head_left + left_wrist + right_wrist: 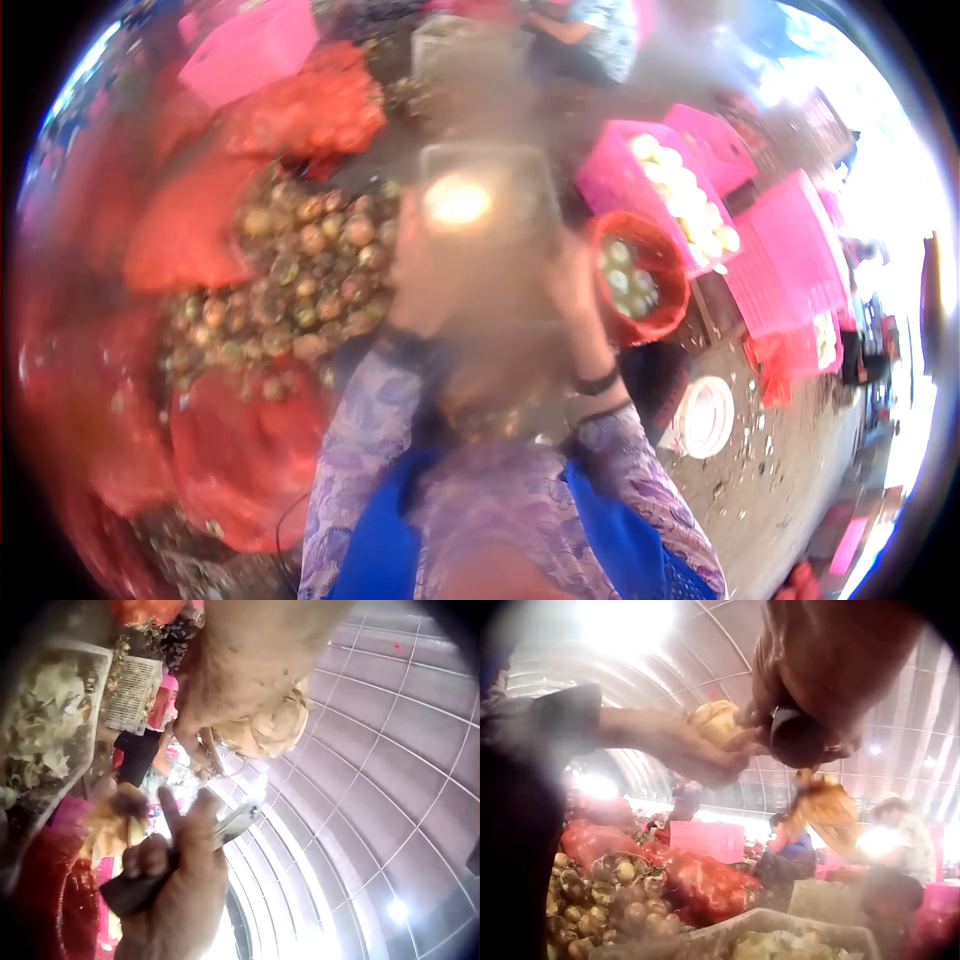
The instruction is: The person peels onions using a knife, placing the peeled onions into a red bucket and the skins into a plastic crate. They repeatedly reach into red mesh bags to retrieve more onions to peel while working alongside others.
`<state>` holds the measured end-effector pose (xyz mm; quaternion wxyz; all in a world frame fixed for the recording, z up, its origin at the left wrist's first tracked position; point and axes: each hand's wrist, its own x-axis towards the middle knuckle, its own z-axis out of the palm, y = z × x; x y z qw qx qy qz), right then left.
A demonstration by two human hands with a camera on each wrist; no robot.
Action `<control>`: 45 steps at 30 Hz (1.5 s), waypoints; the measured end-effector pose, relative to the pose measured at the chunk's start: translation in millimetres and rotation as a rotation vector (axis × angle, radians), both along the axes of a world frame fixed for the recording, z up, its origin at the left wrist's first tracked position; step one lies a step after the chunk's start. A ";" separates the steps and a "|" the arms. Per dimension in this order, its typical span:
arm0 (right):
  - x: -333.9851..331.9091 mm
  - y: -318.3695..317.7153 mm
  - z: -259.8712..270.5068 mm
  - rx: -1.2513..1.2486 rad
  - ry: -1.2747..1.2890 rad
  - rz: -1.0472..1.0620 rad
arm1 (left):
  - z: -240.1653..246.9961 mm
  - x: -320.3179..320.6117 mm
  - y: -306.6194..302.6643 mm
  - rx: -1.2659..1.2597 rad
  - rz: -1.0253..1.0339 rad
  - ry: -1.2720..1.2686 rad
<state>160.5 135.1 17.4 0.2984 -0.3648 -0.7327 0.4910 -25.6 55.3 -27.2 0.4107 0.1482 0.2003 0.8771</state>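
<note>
In the left wrist view, my left hand [255,667] holds an onion [262,731] with papery skin. My right hand [187,892] grips the dark handle [131,891] of a knife, whose blade [240,823] points up near the onion. The right wrist view shows the round handle end [793,736] in my right hand [832,667], with loose orange-brown skin [829,814] below it. Across from it, my left hand [682,746] pinches the onion [716,724]. Both the left hand [415,265] and the right hand [572,290] are blurred in the head view.
A pale crate [490,155] stands ahead, holding skins in the wrist views. Onions [310,240] and red net sacks [300,110] lie left. At right are a red bucket [605,235], pink crates [620,150] and a white bucket [705,415]. People sit beyond.
</note>
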 end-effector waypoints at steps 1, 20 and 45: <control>-5.3 -2.0 10.6 -0.024 -0.040 0.016 | 7.7 11.1 -7.4 -0.002 -0.055 0.096; 11.4 -29.9 31.6 0.760 0.142 0.005 | 16.6 36.2 -5.1 -0.289 0.016 0.942; -7.8 -45.8 -16.0 0.420 -0.072 0.105 | -19.3 33.4 2.7 -0.266 0.169 0.503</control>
